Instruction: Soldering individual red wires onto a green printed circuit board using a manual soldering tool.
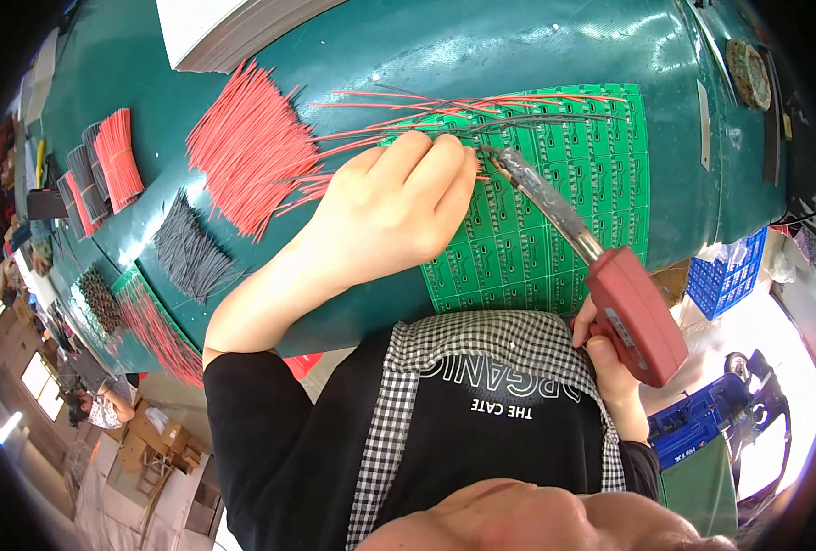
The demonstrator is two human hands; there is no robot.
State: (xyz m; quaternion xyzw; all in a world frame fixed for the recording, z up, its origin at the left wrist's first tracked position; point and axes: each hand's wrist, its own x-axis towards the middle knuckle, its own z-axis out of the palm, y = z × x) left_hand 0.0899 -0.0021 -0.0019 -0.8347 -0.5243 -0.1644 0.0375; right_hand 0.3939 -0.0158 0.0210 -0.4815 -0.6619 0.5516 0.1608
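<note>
My left hand is closed, knuckles up, over a green panel of circuit boards. Red ends show at its fingertips, and red wires trail out from behind it, so it pinches a bunch of them. Below the panel's right part, my right hand is wrapped round the red handle of a soldering gun. The gun's metal barrel slants up and left, its tip close to my left fingertips above the panel; contact with a pad cannot be made out. Red and black wires lie across the upper rows.
On the green tabletop, a pile of loose red wires and a smaller pile of black wires lie left. Bundled wires sit farther left. A white box stands behind. A blue crate is beyond the table's right edge.
</note>
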